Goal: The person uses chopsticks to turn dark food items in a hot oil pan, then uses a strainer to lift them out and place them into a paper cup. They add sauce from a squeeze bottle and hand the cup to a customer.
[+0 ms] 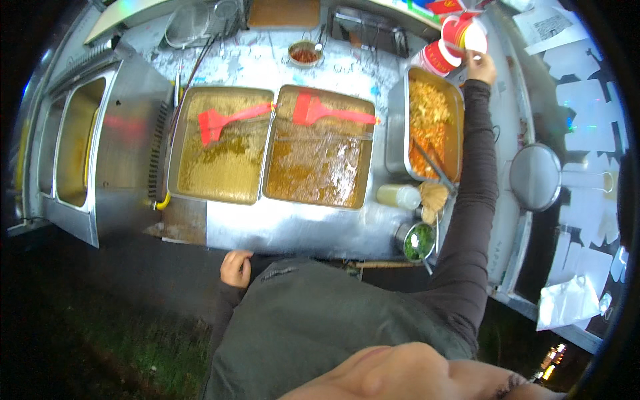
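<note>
Head view: right hand (481,67) grips red-white cup (465,33) at 1 o'clock, above noodle tray (432,127). Left hand (236,268) curled shut on worktop (293,230) edge, 6 o'clock. Two sauce trays (227,143) centre, red spatulas (227,120) inside.

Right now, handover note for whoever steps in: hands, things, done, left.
Right hand: stretched out to the far right, fingers on a red and white paper cup at the top of a cup stack.
Left hand: closed, resting at the near edge of the steel counter, holding nothing visible.
Things: two trays of brown liquid, a red spatula lying in one and a second spatula in the other; tray of noodles with tongs beside the cups.
Done: cup reached.
Left: cup not yet clear of the stack; nothing served.
</note>
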The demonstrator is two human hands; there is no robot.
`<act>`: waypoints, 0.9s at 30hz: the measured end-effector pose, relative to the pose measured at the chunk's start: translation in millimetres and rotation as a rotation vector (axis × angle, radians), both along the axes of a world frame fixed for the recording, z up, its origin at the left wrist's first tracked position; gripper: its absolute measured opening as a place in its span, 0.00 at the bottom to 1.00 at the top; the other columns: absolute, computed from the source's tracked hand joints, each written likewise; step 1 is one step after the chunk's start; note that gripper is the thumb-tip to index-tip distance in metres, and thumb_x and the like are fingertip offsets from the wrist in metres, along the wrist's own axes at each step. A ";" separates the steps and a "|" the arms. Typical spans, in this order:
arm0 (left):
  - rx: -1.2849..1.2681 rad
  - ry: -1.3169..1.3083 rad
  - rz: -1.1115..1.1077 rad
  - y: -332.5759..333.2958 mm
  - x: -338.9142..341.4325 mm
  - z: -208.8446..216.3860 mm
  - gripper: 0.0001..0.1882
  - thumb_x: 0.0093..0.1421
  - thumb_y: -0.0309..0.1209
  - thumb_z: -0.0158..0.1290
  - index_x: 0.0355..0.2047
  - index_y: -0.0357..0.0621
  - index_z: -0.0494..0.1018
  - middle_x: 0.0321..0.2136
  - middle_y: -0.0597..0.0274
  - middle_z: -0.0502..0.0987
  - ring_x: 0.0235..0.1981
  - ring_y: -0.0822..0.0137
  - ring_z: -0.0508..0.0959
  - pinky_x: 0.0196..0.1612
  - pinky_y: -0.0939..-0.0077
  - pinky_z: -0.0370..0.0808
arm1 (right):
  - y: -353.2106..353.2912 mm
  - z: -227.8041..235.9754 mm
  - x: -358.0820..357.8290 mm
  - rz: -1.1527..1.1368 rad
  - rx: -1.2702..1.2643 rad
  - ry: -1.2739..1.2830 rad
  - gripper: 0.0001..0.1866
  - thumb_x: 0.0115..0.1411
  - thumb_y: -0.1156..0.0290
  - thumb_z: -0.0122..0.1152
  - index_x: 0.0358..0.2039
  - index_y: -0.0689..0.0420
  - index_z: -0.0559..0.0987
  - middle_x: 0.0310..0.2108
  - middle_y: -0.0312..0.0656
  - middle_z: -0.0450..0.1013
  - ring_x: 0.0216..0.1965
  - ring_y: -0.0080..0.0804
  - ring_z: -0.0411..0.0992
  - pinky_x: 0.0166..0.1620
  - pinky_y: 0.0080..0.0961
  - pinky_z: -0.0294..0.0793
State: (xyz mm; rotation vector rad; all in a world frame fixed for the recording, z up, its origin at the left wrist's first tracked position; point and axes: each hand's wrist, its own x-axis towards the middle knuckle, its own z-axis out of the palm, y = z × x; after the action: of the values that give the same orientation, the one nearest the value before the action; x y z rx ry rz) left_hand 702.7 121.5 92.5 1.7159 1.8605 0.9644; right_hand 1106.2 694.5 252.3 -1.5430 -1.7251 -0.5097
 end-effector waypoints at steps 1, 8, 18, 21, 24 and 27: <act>-0.027 -0.048 -0.002 -0.3 -0.6 1.2 0.08 0.48 0.17 0.47 0.29 0.38 0.72 0.28 0.52 0.74 0.30 0.52 0.74 0.35 0.66 0.70 | -24.0 8.9 -12.2 0.315 -0.070 0.278 0.07 0.53 0.67 0.60 0.28 0.56 0.79 0.22 0.36 0.73 0.23 0.24 0.71 0.27 0.19 0.68; -0.198 -0.620 -0.126 48.8 -8.7 4.4 0.20 0.59 0.26 0.44 0.52 0.37 0.61 0.35 0.56 0.74 0.32 0.70 0.74 0.35 0.77 0.71 | -321.4 -20.4 -93.6 0.762 -0.774 1.082 0.04 0.52 0.79 0.53 0.28 0.59 0.75 0.20 0.29 0.68 0.19 0.13 0.60 0.23 0.12 0.59; -0.332 -0.312 -0.251 37.0 -2.4 -56.4 0.22 0.56 0.29 0.47 0.51 0.36 0.60 0.20 0.49 0.74 0.20 0.58 0.76 0.25 0.67 0.73 | -553.4 -239.5 -163.8 0.269 -1.358 2.203 0.09 0.59 0.68 0.54 0.39 0.56 0.73 0.29 0.34 0.70 0.27 0.21 0.67 0.24 0.16 0.62; -0.245 -0.208 -0.211 37.9 6.9 -82.6 0.19 0.54 0.27 0.48 0.46 0.35 0.63 0.21 0.43 0.74 0.24 0.47 0.76 0.28 0.59 0.73 | -569.4 -263.7 -167.2 0.109 -1.175 2.004 0.17 0.60 0.63 0.52 0.47 0.56 0.68 0.43 0.39 0.68 0.41 0.32 0.68 0.33 0.27 0.68; -0.259 -0.223 -0.183 42.2 14.6 -86.7 0.21 0.52 0.31 0.50 0.46 0.35 0.63 0.23 0.39 0.74 0.25 0.45 0.76 0.29 0.56 0.73 | -569.1 -266.5 -176.2 0.074 -1.112 1.924 0.25 0.61 0.57 0.48 0.55 0.53 0.61 0.56 0.40 0.58 0.54 0.42 0.60 0.46 0.42 0.66; -0.357 -0.098 -0.224 36.7 5.7 -78.1 0.31 0.53 0.36 0.51 0.54 0.34 0.55 0.20 0.38 0.72 0.23 0.45 0.75 0.27 0.57 0.72 | -554.5 -249.5 -181.5 -0.162 -0.981 1.771 0.23 0.61 0.59 0.48 0.55 0.54 0.62 0.55 0.41 0.58 0.53 0.39 0.60 0.46 0.39 0.66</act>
State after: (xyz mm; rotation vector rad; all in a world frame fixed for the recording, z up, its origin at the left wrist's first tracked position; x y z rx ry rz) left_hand 708.5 158.1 14.4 1.5852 1.6199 0.5769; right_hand 924.7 140.0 2.8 -1.6557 -0.2921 1.4753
